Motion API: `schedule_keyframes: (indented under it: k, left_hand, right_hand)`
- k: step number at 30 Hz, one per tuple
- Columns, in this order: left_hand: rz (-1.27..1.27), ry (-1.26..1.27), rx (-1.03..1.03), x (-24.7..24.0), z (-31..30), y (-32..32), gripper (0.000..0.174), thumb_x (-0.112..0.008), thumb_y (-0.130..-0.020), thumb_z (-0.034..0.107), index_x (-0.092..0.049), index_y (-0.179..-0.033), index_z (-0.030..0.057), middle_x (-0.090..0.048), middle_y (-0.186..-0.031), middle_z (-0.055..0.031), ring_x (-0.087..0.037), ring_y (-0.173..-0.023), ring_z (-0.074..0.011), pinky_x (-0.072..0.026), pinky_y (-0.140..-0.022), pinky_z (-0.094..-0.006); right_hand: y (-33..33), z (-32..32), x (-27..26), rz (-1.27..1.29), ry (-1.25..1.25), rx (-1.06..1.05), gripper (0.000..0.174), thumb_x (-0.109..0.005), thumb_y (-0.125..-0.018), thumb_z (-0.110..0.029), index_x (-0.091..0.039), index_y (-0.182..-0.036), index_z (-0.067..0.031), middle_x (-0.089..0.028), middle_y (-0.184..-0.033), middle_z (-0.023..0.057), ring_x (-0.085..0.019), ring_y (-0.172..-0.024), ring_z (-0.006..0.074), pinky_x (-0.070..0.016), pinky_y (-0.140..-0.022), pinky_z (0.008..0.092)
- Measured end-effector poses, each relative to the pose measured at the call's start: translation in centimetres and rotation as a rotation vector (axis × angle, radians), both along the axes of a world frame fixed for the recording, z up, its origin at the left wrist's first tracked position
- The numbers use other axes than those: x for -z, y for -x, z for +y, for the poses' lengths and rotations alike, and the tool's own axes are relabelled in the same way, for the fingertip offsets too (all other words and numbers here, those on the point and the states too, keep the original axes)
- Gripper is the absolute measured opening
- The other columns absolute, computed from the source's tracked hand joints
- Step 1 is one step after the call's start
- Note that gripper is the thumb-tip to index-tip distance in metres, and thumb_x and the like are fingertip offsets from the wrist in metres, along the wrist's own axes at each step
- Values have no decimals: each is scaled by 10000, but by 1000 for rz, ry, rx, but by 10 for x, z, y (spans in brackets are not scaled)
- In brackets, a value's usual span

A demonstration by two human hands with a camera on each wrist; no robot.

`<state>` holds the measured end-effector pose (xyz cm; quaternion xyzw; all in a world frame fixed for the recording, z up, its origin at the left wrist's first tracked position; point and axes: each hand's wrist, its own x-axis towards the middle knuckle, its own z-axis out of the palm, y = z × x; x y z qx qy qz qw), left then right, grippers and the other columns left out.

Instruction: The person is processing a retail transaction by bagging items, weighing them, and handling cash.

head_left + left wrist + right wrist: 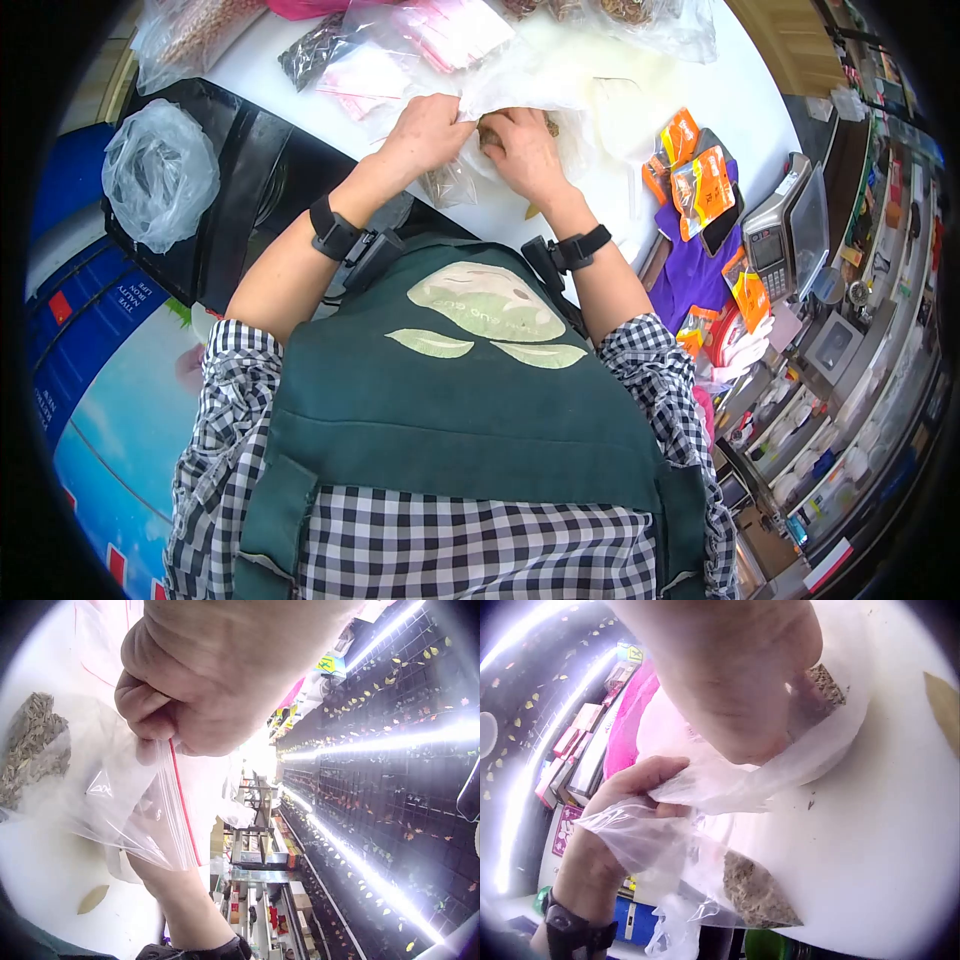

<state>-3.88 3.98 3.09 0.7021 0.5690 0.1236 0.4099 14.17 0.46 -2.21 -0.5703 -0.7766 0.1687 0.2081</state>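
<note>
The apron reads "GUO", left grip pinching a clear bag, right grip too hidden to tell.

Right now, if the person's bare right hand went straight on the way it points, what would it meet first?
Probably the dried brown pieces inside the white, translucent plastic bag. The right hand is inside the bag's opening; depth is unclear, so it may be touching them.

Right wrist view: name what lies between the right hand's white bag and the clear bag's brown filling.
In the right wrist view, white tabletop with small dark specks separates the white bag from the brown filling.
</note>
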Motion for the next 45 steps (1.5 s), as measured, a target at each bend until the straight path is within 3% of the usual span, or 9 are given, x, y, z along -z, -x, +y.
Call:
schedule_keyframes:
  k: [5,10,16,20,32,36,39,41,45]
  left_hand:
    - [38,-30,-1,16,1,8,309,-576,-804,236,-650,-795,-63,-650,-713,-242,-659,-778,-401,-519,-737,-462]
    - [8,62,-15,7,-2,10,310,-580,-800,236,-648,-808,-66,-648,-737,-254,-652,-797,-416,-515,-751,-470]
    - [23,7,0,13,-2,9,301,-581,-800,235,-655,-829,-55,-652,-747,-249,-652,-801,-418,-514,-751,-471]
    - [71,-23,29,15,0,10,317,-587,-805,249,-660,-851,-56,-652,-798,-271,-645,-823,-427,-512,-762,-474]
    - [76,0,11,11,-3,9,338,-580,-817,267,-662,-868,-58,-653,-850,-282,-639,-856,-437,-508,-782,-484]
    - [73,6,11,16,-2,14,341,-583,-812,262,-658,-863,-67,-651,-851,-288,-641,-858,-434,-509,-784,-483]
    - [55,33,-5,16,-4,15,340,-588,-807,255,-657,-857,-74,-650,-840,-291,-643,-852,-434,-511,-783,-479]
    - [64,-63,31,19,-6,15,282,-590,-848,209,-635,-832,-69,-645,-655,-205,-680,-585,-299,-532,-590,-390]
    - [54,-51,23,16,-7,17,284,-589,-849,212,-633,-822,-67,-643,-654,-203,-681,-589,-294,-531,-593,-388]
  right_hand:
    - [-6,-12,1,40,73,-209,360,-721,-700,-43,-661,-1055,-54,-576,-1125,162,-513,-1105,376,-467,-929,436]
    - [-11,-13,9,-10,4,249,313,-707,-749,-53,-674,-1060,-37,-610,-1110,183,-555,-1072,364,-462,-931,431]
    - [-3,-17,-2,343,201,120,331,-660,-777,-32,-638,-1104,15,-615,-1075,230,-560,-1063,398,-460,-924,454]
    - [-8,-12,6,95,46,240,333,-618,-782,-3,-640,-1114,0,-616,-1075,234,-571,-1034,412,-461,-920,461]
    - [14,-6,8,107,-66,-13,369,-549,-700,87,-673,-1036,1,-606,-1112,208,-530,-1093,392,-420,-972,458]
    - [-2,-14,-11,197,159,-130,367,-510,-709,98,-678,-1019,-4,-611,-1119,173,-531,-1098,369,-429,-972,433]
    - [0,-23,-16,260,138,-172,362,-499,-713,103,-682,-1006,-5,-619,-1093,164,-536,-1079,365,-441,-955,421]
    - [4,-27,-12,299,81,-231,328,-520,-711,100,-693,-971,-3,-630,-1060,153,-546,-1048,356,-456,-932,414]
    - [-3,-23,-10,244,146,-88,376,-475,-724,119,-683,-1008,-15,-620,-1090,184,-548,-1056,375,-443,-949,428]
